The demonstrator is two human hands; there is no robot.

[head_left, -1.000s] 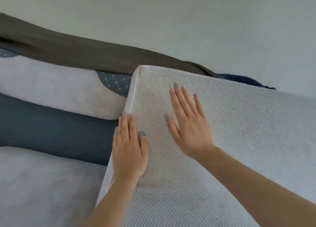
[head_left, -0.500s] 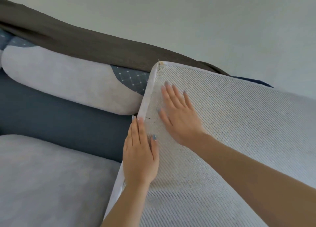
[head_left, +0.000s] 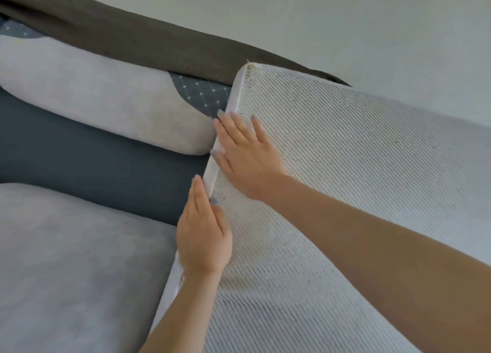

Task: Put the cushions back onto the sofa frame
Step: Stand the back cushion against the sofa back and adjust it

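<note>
A large cushion (head_left: 345,166) with a pale ribbed face is tilted up across the right half of the view, and its top corner reaches the sofa's back. My right hand (head_left: 247,150) lies flat on the ribbed face beside the cushion's left edge, fingers spread. My left hand (head_left: 203,235) rests lower along that same edge, fingers against the white side band and thumb on the ribbed face. Neither hand is closed around the cushion. The dark blue sofa frame (head_left: 93,161) shows to the left of the edge.
A grey seat cushion (head_left: 66,259) lies at the lower left. A grey back cushion (head_left: 93,100) leans on the backrest above it, with a blue dotted fabric (head_left: 204,97) behind. A dark brown cloth (head_left: 132,33) runs along the sofa's top, against a pale wall (head_left: 345,20).
My right hand has slid left to the cushion's edge. My left hand has turned onto the side of that edge. The view has shifted, so the cushion sits further right in the frame.
</note>
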